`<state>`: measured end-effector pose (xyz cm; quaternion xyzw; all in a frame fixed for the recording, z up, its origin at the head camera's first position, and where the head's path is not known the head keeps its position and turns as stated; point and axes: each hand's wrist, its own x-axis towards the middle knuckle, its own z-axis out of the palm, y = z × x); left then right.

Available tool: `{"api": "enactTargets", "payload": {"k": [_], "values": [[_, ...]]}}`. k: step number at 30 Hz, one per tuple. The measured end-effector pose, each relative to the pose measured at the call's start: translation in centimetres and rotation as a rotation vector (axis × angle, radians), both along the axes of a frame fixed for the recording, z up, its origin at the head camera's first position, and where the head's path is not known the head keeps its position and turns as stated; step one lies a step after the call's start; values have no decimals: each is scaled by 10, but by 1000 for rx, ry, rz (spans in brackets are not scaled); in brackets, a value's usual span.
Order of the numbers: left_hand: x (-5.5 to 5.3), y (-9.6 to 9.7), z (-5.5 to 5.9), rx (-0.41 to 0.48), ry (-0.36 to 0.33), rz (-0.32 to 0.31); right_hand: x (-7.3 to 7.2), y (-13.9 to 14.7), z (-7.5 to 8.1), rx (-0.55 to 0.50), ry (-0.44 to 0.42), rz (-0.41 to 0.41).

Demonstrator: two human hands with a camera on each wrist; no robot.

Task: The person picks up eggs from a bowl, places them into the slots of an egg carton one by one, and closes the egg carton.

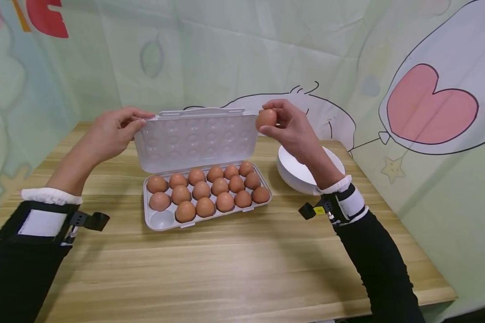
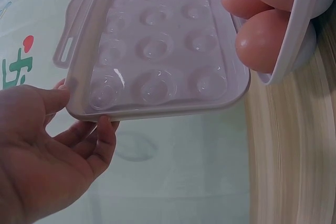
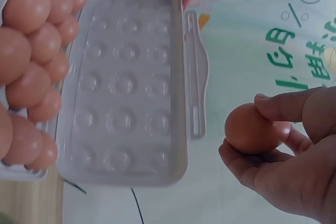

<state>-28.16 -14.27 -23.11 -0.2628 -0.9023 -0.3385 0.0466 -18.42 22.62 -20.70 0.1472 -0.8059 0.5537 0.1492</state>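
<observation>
A white plastic egg carton lies on the table with its lid raised upright. Brown eggs fill its cups except the front left one, which is bare. My left hand pinches the lid's upper left corner between thumb and fingers; the left wrist view shows the fingers behind the rim. By the lid's upper right corner, my right hand holds a single brown egg between thumb and fingertips. In the right wrist view that egg is apart from the lid.
A white bowl stands right of the carton, partly hidden by my right forearm. The wooden table extends in front of the carton. A printed cloth with cartoon drawings hangs behind the table and along its sides.
</observation>
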Motion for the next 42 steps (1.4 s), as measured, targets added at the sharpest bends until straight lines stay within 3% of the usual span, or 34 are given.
{"api": "enactTargets", "payload": {"k": [6, 12, 17, 26, 33, 36, 42], "values": [[1, -1, -1, 4, -2, -2, -1, -21, 0, 2, 9, 60], [2, 1, 1, 1, -4, -1, 16, -46, 8, 33, -44, 106], [1, 1, 0, 0, 0, -2, 18, -61, 2, 38, -69, 165], [0, 1, -1, 0, 1, 4, 12, -92, -19, 30, -124, 303], [1, 2, -2, -2, 5, 0, 3, -112, -46, 150, -104, 392], [1, 2, -2, 2, 7, -4, -2, -118, -61, 221, -52, 429], [1, 1, -1, 14, 6, -11, 2, -130, -77, 344, -5, 452]]}}
